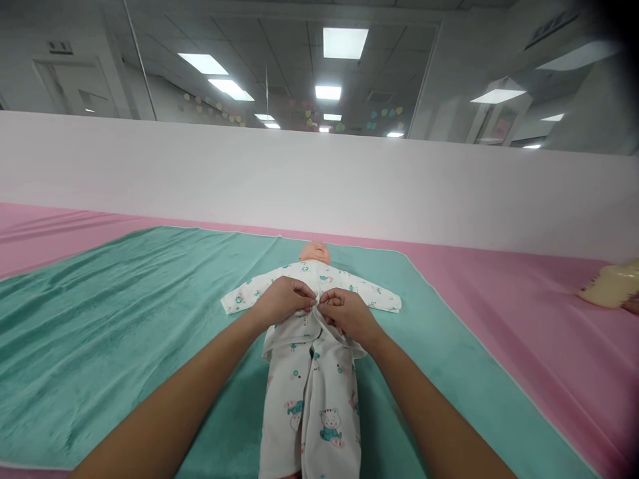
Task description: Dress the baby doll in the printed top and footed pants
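A baby doll point(315, 252) lies on its back on a green blanket point(150, 332), its head at the far end. It wears a white printed baby shirt point(292, 330) with both sleeves spread out, and white printed pants point(327, 386) below. My left hand point(287, 297) pinches the shirt's front edge near the middle of the chest. Close beside it, my right hand point(348, 311) pinches the facing edge, fingertips almost meeting the left ones. What fastening lies between the fingers is too small to make out.
A pink cover point(489, 293) spreads beneath and around the blanket. At the far right edge lies a yellowish object point(610, 286). Behind the doll rises a low white wall point(200, 173) with glass panels point(289, 73) above it.
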Action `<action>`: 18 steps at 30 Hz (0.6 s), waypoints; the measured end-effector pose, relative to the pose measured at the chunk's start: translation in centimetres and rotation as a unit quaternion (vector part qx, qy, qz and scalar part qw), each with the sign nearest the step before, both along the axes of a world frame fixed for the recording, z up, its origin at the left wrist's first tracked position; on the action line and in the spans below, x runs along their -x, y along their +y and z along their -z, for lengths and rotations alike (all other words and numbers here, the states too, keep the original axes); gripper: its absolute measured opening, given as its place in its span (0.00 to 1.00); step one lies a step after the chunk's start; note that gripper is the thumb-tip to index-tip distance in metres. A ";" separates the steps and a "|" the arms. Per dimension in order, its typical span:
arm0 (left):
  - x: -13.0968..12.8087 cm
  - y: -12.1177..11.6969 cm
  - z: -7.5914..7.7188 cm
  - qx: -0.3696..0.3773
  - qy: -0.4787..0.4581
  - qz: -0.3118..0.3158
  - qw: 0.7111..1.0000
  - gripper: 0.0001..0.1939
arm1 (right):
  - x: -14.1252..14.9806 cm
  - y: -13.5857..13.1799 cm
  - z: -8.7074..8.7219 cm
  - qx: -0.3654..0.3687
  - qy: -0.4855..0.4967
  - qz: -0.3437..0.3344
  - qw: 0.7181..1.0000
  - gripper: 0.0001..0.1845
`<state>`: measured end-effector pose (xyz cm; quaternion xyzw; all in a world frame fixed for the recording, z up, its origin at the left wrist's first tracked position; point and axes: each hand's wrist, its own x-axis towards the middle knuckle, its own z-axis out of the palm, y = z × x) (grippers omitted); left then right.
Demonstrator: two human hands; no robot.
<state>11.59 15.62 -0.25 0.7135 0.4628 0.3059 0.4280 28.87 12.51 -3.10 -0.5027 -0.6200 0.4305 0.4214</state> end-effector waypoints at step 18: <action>-0.4 -0.6 -0.2 -0.049 0.035 0.013 0.998 0.06 | 0.1 0.2 0.6 -0.013 0.013 0.020 1.000 0.07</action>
